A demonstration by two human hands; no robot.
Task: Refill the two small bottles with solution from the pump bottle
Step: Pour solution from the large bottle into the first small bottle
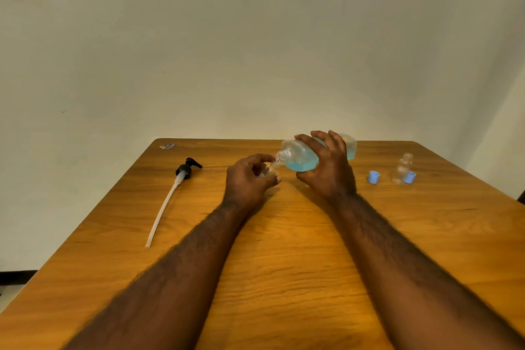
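I see the pump bottle (pixel 301 158), tipped sideways in my right hand's (pixel 326 167) wrapped grip, its open neck touching a small bottle (pixel 270 170) mostly hidden inside my left hand's (pixel 248 179) pinch. The second small bottle (pixel 402 169) stands upright near 2 blue caps (pixel 373 177), partly covering 1.

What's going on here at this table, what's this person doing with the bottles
A person is decanting blue liquid. The right hand tips the big bottle, pump removed, so its open neck meets the mouth of a small bottle gripped in the left hand. The pump head with its long tube lies on the table to the left. On the right, a second small bottle stands uncapped and looks empty, with two blue caps beside it.
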